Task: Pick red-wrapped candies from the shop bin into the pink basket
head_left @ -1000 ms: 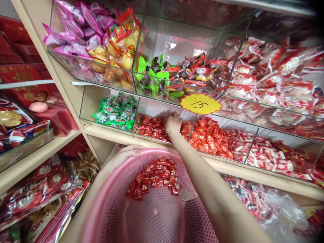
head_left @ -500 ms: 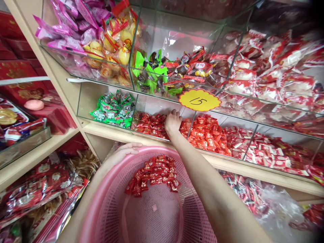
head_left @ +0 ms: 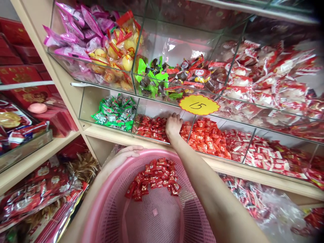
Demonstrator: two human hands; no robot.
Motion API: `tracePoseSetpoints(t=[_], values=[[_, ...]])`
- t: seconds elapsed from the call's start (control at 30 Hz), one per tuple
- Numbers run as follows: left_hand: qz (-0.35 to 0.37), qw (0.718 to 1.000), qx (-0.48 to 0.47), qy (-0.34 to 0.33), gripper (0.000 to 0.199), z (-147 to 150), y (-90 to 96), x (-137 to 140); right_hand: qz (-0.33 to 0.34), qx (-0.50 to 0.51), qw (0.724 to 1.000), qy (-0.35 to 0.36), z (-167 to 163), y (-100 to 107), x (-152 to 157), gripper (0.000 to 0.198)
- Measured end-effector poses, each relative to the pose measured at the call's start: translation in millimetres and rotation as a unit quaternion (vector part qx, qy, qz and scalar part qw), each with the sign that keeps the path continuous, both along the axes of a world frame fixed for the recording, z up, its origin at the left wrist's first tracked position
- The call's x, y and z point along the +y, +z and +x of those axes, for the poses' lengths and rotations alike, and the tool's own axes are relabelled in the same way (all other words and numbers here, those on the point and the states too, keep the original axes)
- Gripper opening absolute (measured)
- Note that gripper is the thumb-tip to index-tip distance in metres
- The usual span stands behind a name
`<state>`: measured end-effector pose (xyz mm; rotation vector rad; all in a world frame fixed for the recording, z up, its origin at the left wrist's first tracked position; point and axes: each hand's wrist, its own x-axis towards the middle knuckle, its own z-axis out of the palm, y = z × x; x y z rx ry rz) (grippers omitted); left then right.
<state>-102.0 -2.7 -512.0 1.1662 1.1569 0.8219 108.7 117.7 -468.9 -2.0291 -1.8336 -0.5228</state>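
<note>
My left hand [head_left: 129, 153] lies over the far left rim of a pink mesh plastic basket [head_left: 97, 199], gripping it. A pile of small red-wrapped candies [head_left: 158, 175] rests in the far part of the basket. My right hand [head_left: 174, 125] reaches over the basket's far rim into a low shelf compartment, among small dark red-wrapped candies [head_left: 153, 126]. Its fingers are curled with the knuckles up, and whatever lies beneath them is hidden. Just right of that hand are brighter orange-red candies [head_left: 206, 136].
Glass dividers and a wooden shelf edge [head_left: 113, 136] frame the compartments. Green-wrapped candies [head_left: 115, 111] are at left, red-and-white ones [head_left: 268, 155] at right. Above hang a glass-fronted upper tier and a yellow price tag [head_left: 199, 104]. Plastic-bagged goods [head_left: 275, 209] sit below right.
The view has shifted slightly, so the shelves sit a little lower in the picture. My right hand stays in the same compartment with curled fingers; my left hand stays on the basket rim.
</note>
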Motion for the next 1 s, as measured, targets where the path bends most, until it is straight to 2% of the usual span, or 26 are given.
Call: tracePoseSetpoints(t=[0.17,0.37,0.53,0.67,0.73,0.83,0.93,1.0], values=[[-0.003,1.000,-0.020,-0.006,0.041,-3.9,-9.3,3.4,0.011,-0.016,1.000,0.017,2.2,2.6,-1.3,0.037],[0.001,1.000,-0.015,-0.010,0.044,-3.8,-9.8,4.0,0.023,-0.060,0.996,0.058,6.5,25.3,-18.1,0.034],[0.007,0.999,-0.034,-0.005,0.044,-1.9,-5.4,-2.1,0.050,-0.072,0.985,0.146,3.9,41.3,-59.6,0.022],[0.008,0.999,-0.050,-0.009,0.039,-2.1,-7.5,-2.5,0.074,0.007,0.963,0.257,-5.7,44.4,-108.0,0.015],[0.008,0.998,-0.059,-0.007,0.039,-1.7,-10.1,-1.3,0.061,0.078,0.945,0.311,-12.9,39.9,-132.8,0.013],[0.009,0.997,-0.072,-0.007,0.039,-0.7,-13.6,0.2,-0.012,0.180,0.913,0.366,-25.4,23.2,-161.7,0.012],[0.011,0.998,-0.069,-0.009,0.040,-0.4,-12.7,-0.1,-0.091,0.231,0.890,0.383,-36.5,-0.3,-174.9,0.015],[0.033,0.998,-0.043,-0.011,0.040,-0.7,-8.6,-1.7,-0.115,0.231,0.889,0.378,-41.3,-14.6,-176.9,0.017]])
